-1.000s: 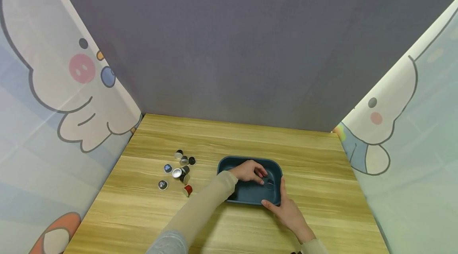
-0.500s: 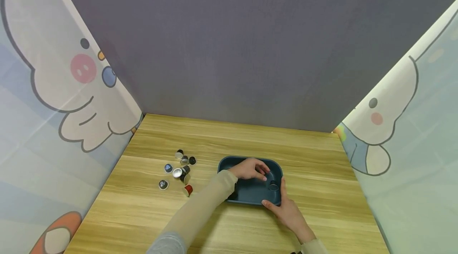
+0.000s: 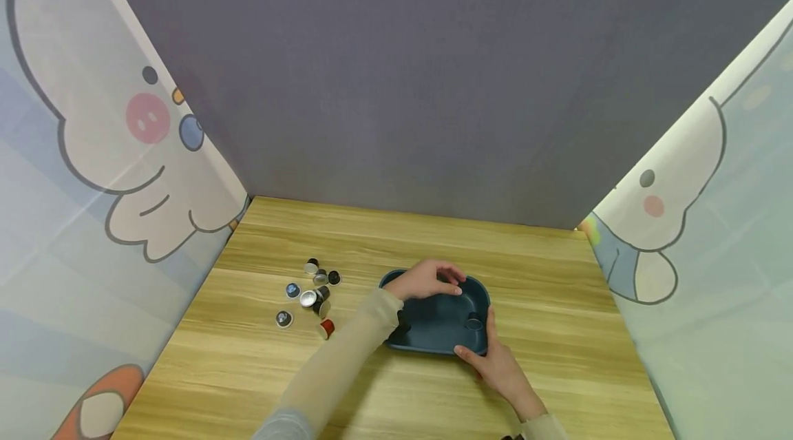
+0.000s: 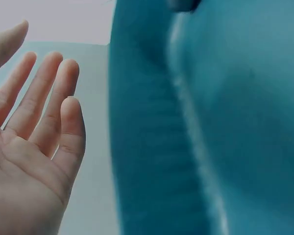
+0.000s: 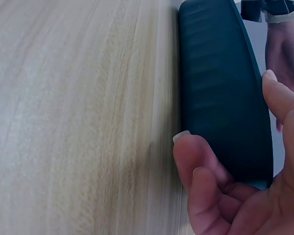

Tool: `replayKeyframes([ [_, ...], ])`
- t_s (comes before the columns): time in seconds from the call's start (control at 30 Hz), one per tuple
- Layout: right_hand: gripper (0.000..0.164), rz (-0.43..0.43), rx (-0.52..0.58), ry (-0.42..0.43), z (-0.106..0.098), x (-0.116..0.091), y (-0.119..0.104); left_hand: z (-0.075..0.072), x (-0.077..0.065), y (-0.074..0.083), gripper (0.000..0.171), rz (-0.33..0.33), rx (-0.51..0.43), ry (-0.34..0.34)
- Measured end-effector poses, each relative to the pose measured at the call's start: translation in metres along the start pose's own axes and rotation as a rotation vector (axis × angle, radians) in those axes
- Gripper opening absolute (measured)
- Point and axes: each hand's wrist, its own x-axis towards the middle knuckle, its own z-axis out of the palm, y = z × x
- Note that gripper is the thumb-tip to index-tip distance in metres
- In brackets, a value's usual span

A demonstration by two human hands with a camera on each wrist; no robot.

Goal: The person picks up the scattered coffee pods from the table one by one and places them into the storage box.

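Note:
A dark blue-green plastic tray [image 3: 434, 349] stands on the wooden table. One dark coffee capsule [image 3: 474, 321] lies inside, near its right end. My left hand [image 3: 427, 279] hovers over the tray's far side, palm bare and fingers loosely extended in the left wrist view. Its fingertips are apart from the capsule. At the tray's near right corner my right hand [image 3: 500, 368] grips the wall; in the right wrist view the thumb [image 5: 279, 95] lies at the rim and the other fingers curl against the outer side.
Several coffee capsules lie loosely grouped on the table left of the tray, among them a red one [image 3: 326, 328], a silver-faced one [image 3: 308, 298] and a blue one [image 3: 293, 290]. A grey cloth wall [image 3: 396, 82] rises behind the table, with printed curtains at both sides.
My left hand has drawn back up and to the left, away from the capsule. The capsule has shifted slightly right inside the tray. My right hand keeps its grip on the corner.

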Motion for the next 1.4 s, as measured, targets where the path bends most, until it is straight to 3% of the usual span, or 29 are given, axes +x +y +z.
replayKeyframes([
  [0.2,0.115,-0.003,-0.006,0.003,0.0,0.001,-0.002,-0.024,-0.022,0.001,0.027,0.061,-0.009,0.133],
  [0.47,0.116,-0.005,-0.04,0.055,0.003,-0.001,0.0,-0.047,-0.056,-0.009,0.022,0.02,-0.048,0.312],
  [0.67,0.117,-0.006,-0.055,0.074,0.005,-0.001,0.002,-0.06,-0.08,-0.012,0.025,0.021,-0.129,0.395],
  [0.77,0.117,0.0,-0.053,0.068,0.005,0.0,0.002,-0.064,-0.094,-0.013,0.027,0.011,-0.153,0.43],
  [1.27,0.115,0.006,-0.098,0.057,0.003,-0.002,0.002,-0.072,-0.172,-0.035,0.02,-0.092,-0.082,0.628],
  [1.4,0.116,0.002,-0.102,0.061,0.002,-0.001,0.001,-0.07,-0.19,-0.019,0.018,-0.118,-0.031,0.644],
])
